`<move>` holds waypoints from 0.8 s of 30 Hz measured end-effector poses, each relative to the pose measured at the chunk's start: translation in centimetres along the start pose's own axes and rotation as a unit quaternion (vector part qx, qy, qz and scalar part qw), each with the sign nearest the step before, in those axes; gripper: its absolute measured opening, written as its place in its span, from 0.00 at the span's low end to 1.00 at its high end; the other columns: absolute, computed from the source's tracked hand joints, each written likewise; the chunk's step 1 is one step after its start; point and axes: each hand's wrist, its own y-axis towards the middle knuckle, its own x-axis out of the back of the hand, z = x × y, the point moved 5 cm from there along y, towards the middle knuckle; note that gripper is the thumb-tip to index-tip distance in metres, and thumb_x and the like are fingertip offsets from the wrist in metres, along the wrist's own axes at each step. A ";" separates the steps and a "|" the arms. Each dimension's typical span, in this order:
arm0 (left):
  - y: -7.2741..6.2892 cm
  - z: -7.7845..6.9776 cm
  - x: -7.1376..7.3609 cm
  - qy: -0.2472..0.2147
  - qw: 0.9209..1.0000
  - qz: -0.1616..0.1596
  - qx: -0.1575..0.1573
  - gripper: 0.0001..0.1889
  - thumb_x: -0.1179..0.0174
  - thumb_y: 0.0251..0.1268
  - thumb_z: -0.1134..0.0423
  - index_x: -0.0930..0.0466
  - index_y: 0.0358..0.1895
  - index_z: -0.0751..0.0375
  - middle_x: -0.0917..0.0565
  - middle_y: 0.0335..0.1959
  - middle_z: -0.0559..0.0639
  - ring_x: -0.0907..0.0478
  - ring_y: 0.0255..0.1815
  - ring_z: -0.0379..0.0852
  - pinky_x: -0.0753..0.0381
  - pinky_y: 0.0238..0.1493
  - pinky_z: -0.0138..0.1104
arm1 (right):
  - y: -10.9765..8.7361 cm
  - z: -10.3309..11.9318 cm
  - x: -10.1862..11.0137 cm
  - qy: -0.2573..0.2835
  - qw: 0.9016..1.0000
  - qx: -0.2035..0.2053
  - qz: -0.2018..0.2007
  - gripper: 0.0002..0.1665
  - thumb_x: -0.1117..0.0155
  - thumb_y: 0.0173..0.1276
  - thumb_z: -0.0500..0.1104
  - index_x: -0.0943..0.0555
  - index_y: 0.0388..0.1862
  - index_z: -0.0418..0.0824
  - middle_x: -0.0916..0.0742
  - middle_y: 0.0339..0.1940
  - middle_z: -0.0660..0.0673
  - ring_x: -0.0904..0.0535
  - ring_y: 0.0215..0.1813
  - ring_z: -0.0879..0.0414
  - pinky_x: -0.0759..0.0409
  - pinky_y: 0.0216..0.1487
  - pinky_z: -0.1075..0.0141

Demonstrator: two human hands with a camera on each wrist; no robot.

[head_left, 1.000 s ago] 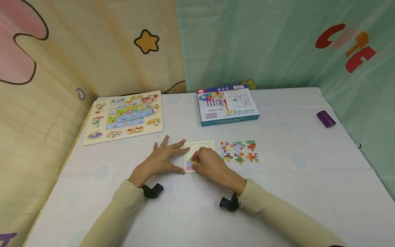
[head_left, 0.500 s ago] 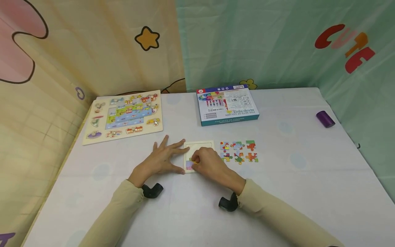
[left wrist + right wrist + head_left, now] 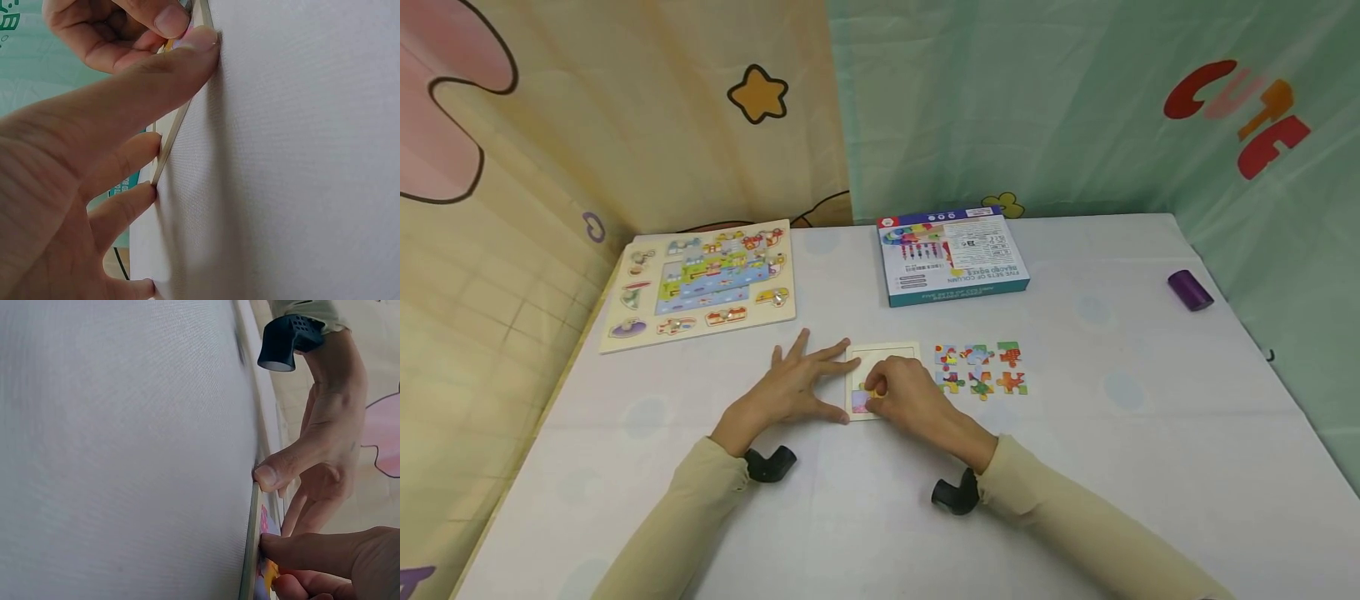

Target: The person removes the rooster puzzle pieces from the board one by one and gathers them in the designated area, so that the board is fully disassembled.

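Note:
A small pale wooden puzzle tray lies flat on the white cloth. My left hand is spread along its left side, with the thumb at the near corner and fingertips on the far part of the rim. A purple-pink jigsaw piece sits in the tray's lower left corner. Beside it my right hand pinches a yellow and purple jigsaw piece between thumb and fingers, low in the tray. My knuckles hide most of that piece in the head view. Several loose jigsaw pieces lie in two rows to the right.
Behind at the left stands a wooden knob puzzle board with picture sheets on it. A boxed toy set lies at the back middle. Far right is a purple cylinder. Patterned curtains hang behind the table.
Almost nothing differs. Both hands keep their places on the tray, the right fingers shifting only very slightly over the piece.

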 end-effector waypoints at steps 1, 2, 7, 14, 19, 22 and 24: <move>0.0 0.0 0.0 0.000 1.000 0.000 0.000 0.44 0.24 0.43 0.40 0.28 0.69 0.41 0.42 0.77 0.43 0.66 0.77 0.73 0.64 0.63 0.75 | 0.0 0.0 0.0 0.002 1.000 0.001 -0.002 0.07 0.26 0.56 0.34 0.14 0.35 0.38 0.21 0.27 0.49 0.27 0.31 0.57 0.27 0.33 0.67; 0.0 0.0 0.0 0.000 1.000 0.000 0.000 0.44 0.24 0.43 0.41 0.28 0.69 0.41 0.42 0.77 0.43 0.66 0.77 0.73 0.64 0.63 0.75 | 0.0 0.0 0.0 0.005 1.000 0.002 -0.005 0.07 0.26 0.56 0.34 0.14 0.35 0.38 0.20 0.27 0.49 0.26 0.31 0.57 0.26 0.33 0.67; 0.1 0.0 -0.1 -0.003 1.000 0.001 0.002 0.44 0.23 0.43 0.41 0.28 0.69 0.42 0.41 0.77 0.43 0.66 0.77 0.72 0.65 0.63 0.74 | -0.1 0.0 0.0 0.013 1.000 0.003 -0.011 0.07 0.27 0.56 0.34 0.14 0.34 0.38 0.18 0.28 0.50 0.24 0.32 0.58 0.25 0.35 0.67; 0.0 -0.1 0.0 -0.001 1.000 0.000 0.003 0.45 0.23 0.42 0.41 0.28 0.69 0.42 0.41 0.77 0.44 0.65 0.77 0.73 0.64 0.63 0.75 | -0.3 -0.1 -0.1 0.011 0.999 0.020 -0.023 0.07 0.27 0.55 0.33 0.15 0.33 0.40 0.17 0.28 0.50 0.24 0.31 0.60 0.25 0.35 0.67; 0.0 -0.1 0.1 0.001 1.000 -0.004 -0.002 0.45 0.23 0.41 0.41 0.28 0.69 0.42 0.40 0.77 0.44 0.65 0.76 0.73 0.64 0.63 0.75 | -0.5 -0.3 0.0 0.026 0.998 0.034 -0.043 0.06 0.29 0.57 0.33 0.16 0.33 0.41 0.16 0.27 0.52 0.24 0.29 0.62 0.25 0.33 0.69; 0.0 -0.1 0.1 0.001 1.000 -0.003 0.000 0.45 0.23 0.41 0.41 0.28 0.69 0.41 0.41 0.77 0.43 0.65 0.77 0.73 0.65 0.63 0.75 | -0.6 -0.5 0.0 0.052 0.997 0.037 -0.048 0.05 0.30 0.59 0.33 0.16 0.32 0.42 0.15 0.26 0.54 0.23 0.28 0.63 0.24 0.32 0.70; 0.0 -0.1 0.1 0.001 1.000 -0.003 0.001 0.45 0.23 0.41 0.41 0.28 0.69 0.41 0.41 0.77 0.43 0.65 0.77 0.73 0.65 0.63 0.75 | -0.6 -0.6 0.0 0.072 0.996 0.033 -0.046 0.05 0.30 0.60 0.33 0.16 0.32 0.43 0.15 0.25 0.54 0.23 0.28 0.64 0.23 0.32 0.70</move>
